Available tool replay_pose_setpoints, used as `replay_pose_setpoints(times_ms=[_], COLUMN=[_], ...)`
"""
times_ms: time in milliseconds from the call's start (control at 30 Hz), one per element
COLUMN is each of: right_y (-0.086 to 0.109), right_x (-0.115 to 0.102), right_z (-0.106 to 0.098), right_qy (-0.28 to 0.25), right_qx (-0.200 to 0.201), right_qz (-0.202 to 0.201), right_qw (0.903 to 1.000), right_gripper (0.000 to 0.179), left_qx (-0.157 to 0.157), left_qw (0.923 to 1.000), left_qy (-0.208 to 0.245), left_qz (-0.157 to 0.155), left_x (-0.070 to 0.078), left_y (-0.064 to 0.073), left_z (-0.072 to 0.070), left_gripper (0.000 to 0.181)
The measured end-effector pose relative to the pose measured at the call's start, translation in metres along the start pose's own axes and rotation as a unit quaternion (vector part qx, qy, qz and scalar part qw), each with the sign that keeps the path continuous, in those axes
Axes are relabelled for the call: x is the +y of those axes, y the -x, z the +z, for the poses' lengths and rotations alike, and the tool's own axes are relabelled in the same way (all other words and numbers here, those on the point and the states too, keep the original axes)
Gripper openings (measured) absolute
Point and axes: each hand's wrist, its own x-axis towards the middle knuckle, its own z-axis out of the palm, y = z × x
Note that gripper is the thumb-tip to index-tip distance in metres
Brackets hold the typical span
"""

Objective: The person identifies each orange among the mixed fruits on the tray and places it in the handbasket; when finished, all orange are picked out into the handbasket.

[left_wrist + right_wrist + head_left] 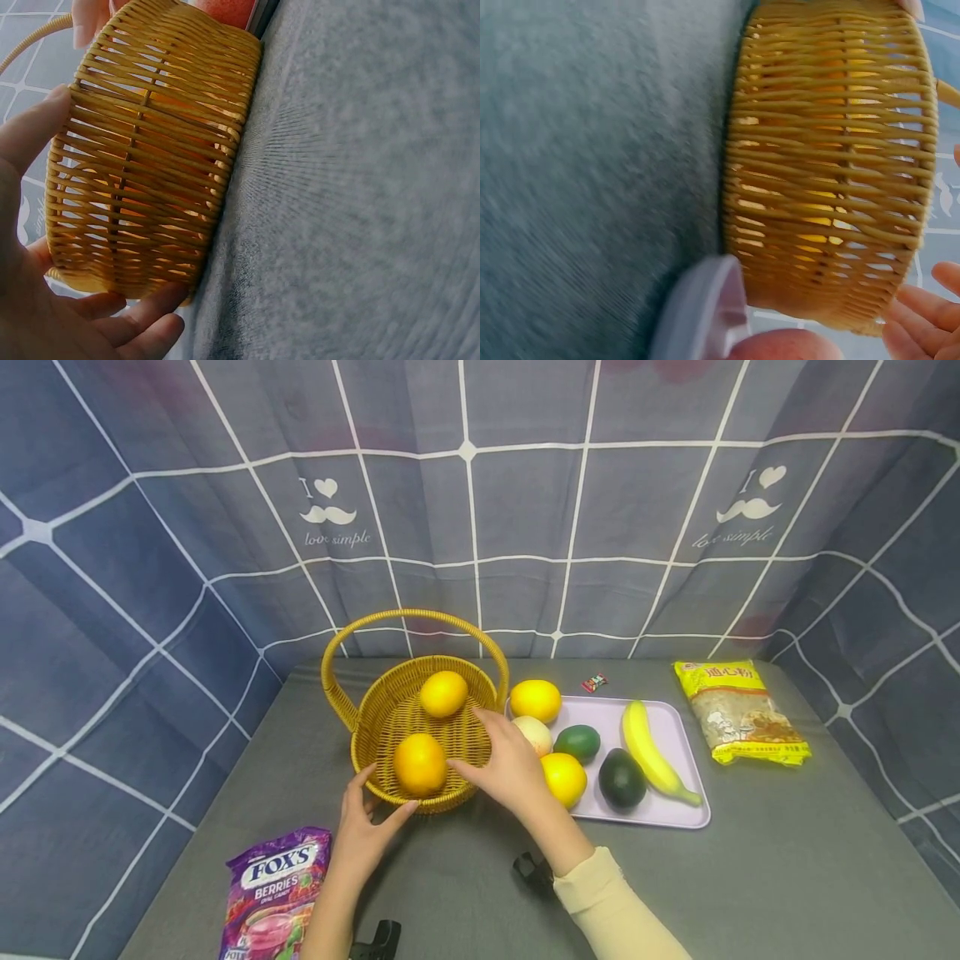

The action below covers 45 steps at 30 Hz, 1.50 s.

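Note:
My left hand (363, 835) holds the near left side of a yellow wicker basket (362, 735). In the left wrist view, its thumb touches the rim and its fingers curl against the woven side (142, 172). Inside the basket lie two orange fruits, a near orange (420, 764) and a far one (443, 694). Over the basket's right rim reaches my right hand (513, 764), thumb and fingers spread apart with nothing between them. Its thumb is close to the near orange. The right wrist view shows its fingers (926, 322) beside the rim.
Right of the basket, a lilac tray (693, 814) bears a banana (651, 752), a dark avocado (622, 779), a smaller green fruit (577, 743), a pale peach-like fruit (534, 735) and yellow-orange fruits (564, 779). A candy (595, 682), a yellow food bag (742, 714) and a purple candy bag (273, 893) lie around.

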Motion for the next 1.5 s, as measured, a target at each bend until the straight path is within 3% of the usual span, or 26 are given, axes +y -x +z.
replay_pose_setpoints(times_ms=[367, 733, 867, 1267, 1500], right_y=[0.003, 0.032, 0.043, 0.075, 0.080], right_x=[-0.003, 0.012, 0.023, 0.052, 0.059], right_z=[-0.039, -0.077, -0.078, -0.067, -0.063], right_qy=[-0.038, -0.072, -0.061, -0.011, 0.010], right_qx=[0.036, 0.062, 0.060, 0.040, 0.017], right_qz=[0.033, 0.113, 0.122, 0.091, 0.114], right_qw=[0.9980, 0.9890, 0.9888, 0.9950, 0.9933], right_gripper=[0.081, 0.086, 0.086, 0.080, 0.081], left_qx=[-0.002, -0.004, 0.000, -0.001, -0.002], left_qw=[1.0000, 1.0000, 1.0000, 1.0000, 1.0000], left_qy=[0.003, 0.000, -0.002, -0.004, -0.005], left_qz=[-0.003, -0.004, -0.003, -0.002, 0.001], left_x=[0.003, 0.002, 0.001, 0.000, 0.001], left_y=[0.000, 0.000, 0.001, 0.002, 0.002], left_z=[-0.002, -0.003, -0.003, 0.000, -0.001], left_gripper=[0.091, 0.091, 0.090, 0.091, 0.091])
